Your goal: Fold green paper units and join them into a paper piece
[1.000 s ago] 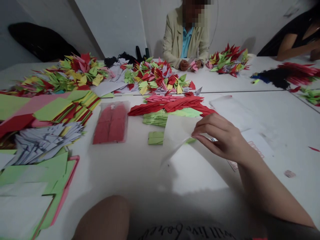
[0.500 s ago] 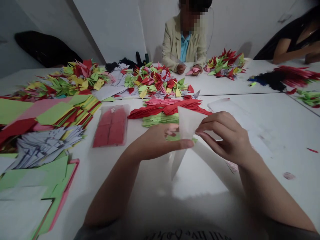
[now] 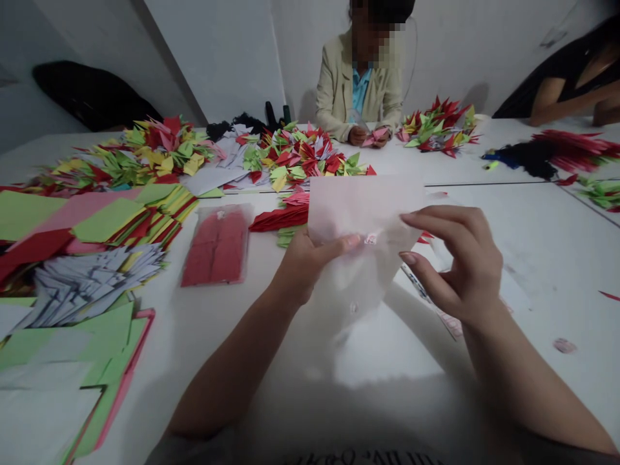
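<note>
My left hand [image 3: 310, 261] holds a translucent white sheet [image 3: 349, 203] up over the table, thumb across its front and the other fingers hidden behind. A small red-and-white mark shows on the sheet beside the thumb tip. At the sheet's right edge is my right hand [image 3: 462, 265], open, with thumb and forefinger apart; whether a fingertip touches the edge I cannot tell. Behind the sheet, partly covered, lie folded red paper pieces [image 3: 278, 218] and green ones. Left of my left hand, a clear packet of red paper [image 3: 216, 245] lies flat.
Stacks of coloured paper [image 3: 104, 219] and a pink-edged green folder [image 3: 116, 361] fill the left side. Heaps of folded paper shapes [image 3: 310, 152] line the back. Opposite sits a person in a beige jacket [image 3: 334, 84], holding a pink folded piece. Another person's arm [image 3: 557, 100] rests at far right.
The sheet has turned from a narrow, slanted view to face me broadly. My left thumb now lies across it. My right hand's pinch has opened, and its fingers are apart.
</note>
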A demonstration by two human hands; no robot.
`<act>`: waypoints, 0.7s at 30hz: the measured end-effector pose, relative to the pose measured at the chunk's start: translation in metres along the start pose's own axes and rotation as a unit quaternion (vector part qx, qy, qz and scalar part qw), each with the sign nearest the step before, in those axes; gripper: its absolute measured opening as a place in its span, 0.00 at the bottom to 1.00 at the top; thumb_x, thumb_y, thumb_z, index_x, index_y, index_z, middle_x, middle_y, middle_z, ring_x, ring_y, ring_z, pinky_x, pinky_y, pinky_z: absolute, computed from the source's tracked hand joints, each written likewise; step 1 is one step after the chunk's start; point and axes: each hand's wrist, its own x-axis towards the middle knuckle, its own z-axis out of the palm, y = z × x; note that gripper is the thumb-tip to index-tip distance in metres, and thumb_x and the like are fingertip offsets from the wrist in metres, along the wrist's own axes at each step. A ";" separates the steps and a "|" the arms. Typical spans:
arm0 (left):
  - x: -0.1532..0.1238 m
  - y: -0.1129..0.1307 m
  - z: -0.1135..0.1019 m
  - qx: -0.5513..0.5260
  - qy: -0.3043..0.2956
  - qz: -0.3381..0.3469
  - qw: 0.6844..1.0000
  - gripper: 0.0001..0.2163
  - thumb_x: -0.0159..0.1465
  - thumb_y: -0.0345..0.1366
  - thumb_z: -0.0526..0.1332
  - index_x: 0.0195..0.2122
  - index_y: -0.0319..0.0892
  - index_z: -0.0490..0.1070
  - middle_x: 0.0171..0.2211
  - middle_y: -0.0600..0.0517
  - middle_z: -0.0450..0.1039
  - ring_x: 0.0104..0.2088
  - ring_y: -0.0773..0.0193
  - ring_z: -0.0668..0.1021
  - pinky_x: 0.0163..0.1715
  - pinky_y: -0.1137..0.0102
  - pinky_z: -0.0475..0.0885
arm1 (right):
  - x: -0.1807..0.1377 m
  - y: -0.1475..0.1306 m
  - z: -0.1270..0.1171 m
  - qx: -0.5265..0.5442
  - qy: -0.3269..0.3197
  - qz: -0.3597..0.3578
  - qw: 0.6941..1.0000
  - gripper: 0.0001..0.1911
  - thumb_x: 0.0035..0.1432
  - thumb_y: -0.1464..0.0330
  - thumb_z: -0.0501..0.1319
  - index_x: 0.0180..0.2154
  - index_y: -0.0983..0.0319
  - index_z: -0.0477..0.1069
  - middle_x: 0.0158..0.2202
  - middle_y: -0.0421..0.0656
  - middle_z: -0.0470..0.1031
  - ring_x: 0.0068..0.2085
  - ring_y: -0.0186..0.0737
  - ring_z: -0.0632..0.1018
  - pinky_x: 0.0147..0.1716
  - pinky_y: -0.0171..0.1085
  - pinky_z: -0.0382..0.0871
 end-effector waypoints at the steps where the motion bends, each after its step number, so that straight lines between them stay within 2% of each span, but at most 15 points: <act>1: 0.000 0.001 -0.001 -0.005 0.009 0.000 1.000 0.12 0.55 0.35 0.67 0.40 0.40 0.75 0.40 0.47 0.78 0.41 0.57 0.79 0.44 0.63 0.75 | 0.000 -0.001 0.000 -0.007 0.014 0.005 1.000 0.22 0.55 0.68 0.64 0.52 0.56 0.68 0.43 0.48 0.72 0.46 0.51 0.74 0.44 0.49 0.68; 7: -0.005 0.001 0.003 -0.005 0.042 -0.006 0.999 0.14 0.54 0.37 0.68 0.41 0.39 0.75 0.40 0.46 0.78 0.42 0.54 0.80 0.43 0.63 0.77 | -0.004 -0.010 0.002 -0.051 0.025 0.002 0.998 0.23 0.53 0.71 0.65 0.51 0.51 0.69 0.40 0.45 0.74 0.41 0.47 0.75 0.39 0.48 0.69; 15: -0.010 -0.004 0.014 0.128 0.094 0.050 0.986 0.13 0.55 0.39 0.68 0.40 0.40 0.76 0.39 0.48 0.79 0.40 0.55 0.80 0.40 0.64 0.77 | -0.009 -0.014 0.014 -0.091 0.022 -0.015 0.995 0.21 0.54 0.72 0.65 0.50 0.52 0.69 0.38 0.42 0.78 0.36 0.42 0.77 0.37 0.45 0.67; 19: -0.009 -0.003 0.014 0.174 0.099 0.079 0.977 0.15 0.53 0.37 0.69 0.42 0.40 0.75 0.39 0.48 0.79 0.40 0.56 0.80 0.41 0.64 0.76 | -0.011 -0.010 0.017 -0.128 0.038 -0.046 0.990 0.20 0.54 0.73 0.65 0.48 0.54 0.70 0.36 0.41 0.78 0.34 0.41 0.76 0.37 0.44 0.66; 21: -0.008 -0.003 0.014 0.178 0.096 0.077 0.976 0.15 0.53 0.36 0.69 0.42 0.41 0.75 0.39 0.48 0.79 0.41 0.56 0.80 0.42 0.64 0.76 | -0.011 -0.010 0.017 -0.118 0.034 -0.040 0.992 0.18 0.54 0.74 0.65 0.46 0.54 0.71 0.36 0.41 0.78 0.34 0.41 0.77 0.37 0.45 0.67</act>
